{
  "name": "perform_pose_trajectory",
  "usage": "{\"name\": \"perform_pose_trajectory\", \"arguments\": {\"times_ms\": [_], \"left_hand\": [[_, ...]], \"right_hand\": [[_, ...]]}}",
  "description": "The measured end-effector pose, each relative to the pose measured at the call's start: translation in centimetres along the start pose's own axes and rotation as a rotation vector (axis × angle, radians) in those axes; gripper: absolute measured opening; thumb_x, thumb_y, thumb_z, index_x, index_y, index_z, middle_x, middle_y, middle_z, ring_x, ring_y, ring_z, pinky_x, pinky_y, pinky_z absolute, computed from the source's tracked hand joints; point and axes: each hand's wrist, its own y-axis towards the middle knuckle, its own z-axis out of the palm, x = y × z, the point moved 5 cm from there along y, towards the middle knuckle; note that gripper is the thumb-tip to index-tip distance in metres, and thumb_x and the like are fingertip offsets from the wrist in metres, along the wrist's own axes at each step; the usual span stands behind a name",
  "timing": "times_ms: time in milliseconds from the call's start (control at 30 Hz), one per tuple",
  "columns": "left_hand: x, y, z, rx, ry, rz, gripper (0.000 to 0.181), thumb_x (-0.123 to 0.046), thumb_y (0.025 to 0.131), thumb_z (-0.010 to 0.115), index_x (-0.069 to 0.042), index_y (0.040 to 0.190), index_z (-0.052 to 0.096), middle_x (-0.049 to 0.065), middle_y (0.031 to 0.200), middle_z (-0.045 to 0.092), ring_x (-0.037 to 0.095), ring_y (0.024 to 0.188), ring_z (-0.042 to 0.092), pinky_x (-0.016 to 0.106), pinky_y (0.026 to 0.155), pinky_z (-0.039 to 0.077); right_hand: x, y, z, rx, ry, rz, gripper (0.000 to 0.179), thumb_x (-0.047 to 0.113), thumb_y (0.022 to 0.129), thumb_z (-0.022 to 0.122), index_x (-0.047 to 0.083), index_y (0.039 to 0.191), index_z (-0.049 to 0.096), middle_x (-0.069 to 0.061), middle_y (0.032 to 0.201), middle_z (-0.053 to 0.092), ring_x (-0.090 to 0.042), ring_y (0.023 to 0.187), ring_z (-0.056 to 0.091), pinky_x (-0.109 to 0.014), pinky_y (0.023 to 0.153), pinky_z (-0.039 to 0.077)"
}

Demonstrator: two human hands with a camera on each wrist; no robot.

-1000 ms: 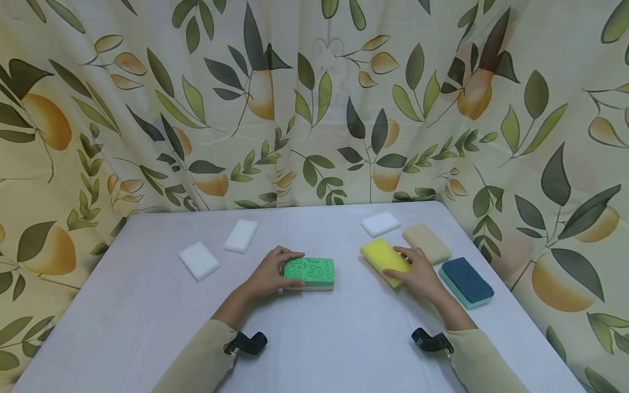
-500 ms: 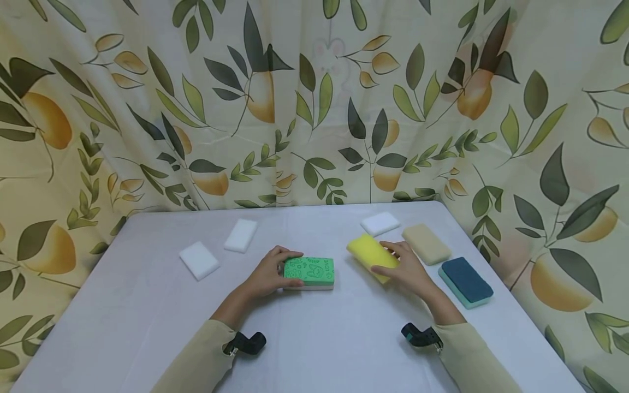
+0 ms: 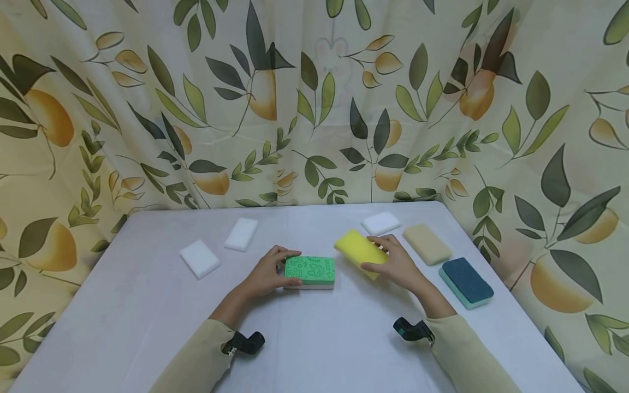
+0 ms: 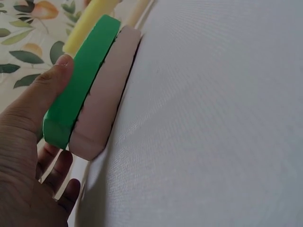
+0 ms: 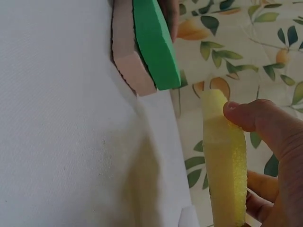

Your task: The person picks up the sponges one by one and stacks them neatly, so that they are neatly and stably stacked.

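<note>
My left hand [image 3: 269, 273] grips the left end of a green patterned sponge [image 3: 309, 267], thumb along its front side and fingers at the back. Directly beneath the green one lies a pale pink sponge [image 4: 106, 90], resting on the table. My right hand [image 3: 395, 265] holds a yellow sponge [image 3: 358, 248] between thumb and fingers, tilted and raised off the cloth to the right of the stack. A shadow falls below it in the right wrist view, where the thumb presses one face of the yellow sponge [image 5: 222, 161].
Two white sponges [image 3: 199, 259] lie at the left. At the back right is another white sponge [image 3: 380, 223], with a beige sponge [image 3: 426, 244] and a dark blue sponge [image 3: 466, 281] nearer the right edge. A leaf-patterned curtain [image 3: 314, 109] hangs behind the white-covered table [image 3: 314, 349].
The right hand has carried the yellow sponge leftward, away from the beige one and closer to the green sponge. The left hand and its sponge have hardly moved.
</note>
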Motion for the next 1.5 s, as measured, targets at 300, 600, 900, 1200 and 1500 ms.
{"name": "perform_pose_trajectory", "arguments": {"times_ms": [300,600,900,1200,1500], "left_hand": [[0.1,-0.2,0.2,-0.013,0.003,-0.017,0.074,-0.046,0.070,0.086,-0.023,0.136,0.060,-0.003,0.119,0.051,0.016,0.106,0.051,0.035,0.087,0.042],[-0.1,-0.5,0.2,-0.026,-0.006,-0.026,0.074,-0.042,0.069,0.088,-0.022,0.135,0.060,-0.001,0.115,0.051,0.017,0.105,0.052,0.036,0.089,0.043],[0.0,-0.7,0.0,-0.037,-0.009,-0.047,0.072,-0.039,0.070,0.088,-0.022,0.135,0.061,-0.002,0.115,0.051,0.017,0.106,0.053,0.037,0.091,0.045],[0.3,-0.7,-0.1,-0.037,-0.009,-0.034,0.072,-0.039,0.071,0.088,-0.022,0.135,0.061,-0.002,0.114,0.051,0.018,0.107,0.054,0.038,0.092,0.045],[0.3,-0.6,-0.1,-0.028,0.011,-0.009,0.074,-0.037,0.072,0.087,-0.018,0.138,0.059,-0.001,0.115,0.051,0.018,0.107,0.054,0.037,0.090,0.045]], "right_hand": [[1.1,0.4,0.5,0.035,-0.007,-0.018,0.077,0.036,0.077,0.083,0.007,0.141,0.053,-0.015,0.128,0.049,-0.034,0.116,0.046,-0.049,0.094,0.043],[2.2,0.4,0.7,0.056,-0.003,-0.068,0.077,0.036,0.076,0.083,0.008,0.141,0.053,-0.013,0.126,0.050,-0.032,0.114,0.048,-0.047,0.092,0.043],[3.2,0.4,1.0,0.085,0.018,-0.105,0.077,0.036,0.076,0.083,0.008,0.141,0.053,-0.011,0.126,0.051,-0.030,0.113,0.048,-0.045,0.091,0.043],[3.9,0.5,1.9,0.136,0.063,-0.134,0.076,0.034,0.076,0.084,0.012,0.141,0.053,-0.008,0.127,0.051,-0.028,0.117,0.049,-0.051,0.100,0.040],[4.9,0.4,2.7,0.217,0.077,-0.218,0.073,0.032,0.076,0.084,0.013,0.140,0.055,-0.006,0.127,0.051,-0.026,0.119,0.048,-0.050,0.101,0.039]]}}
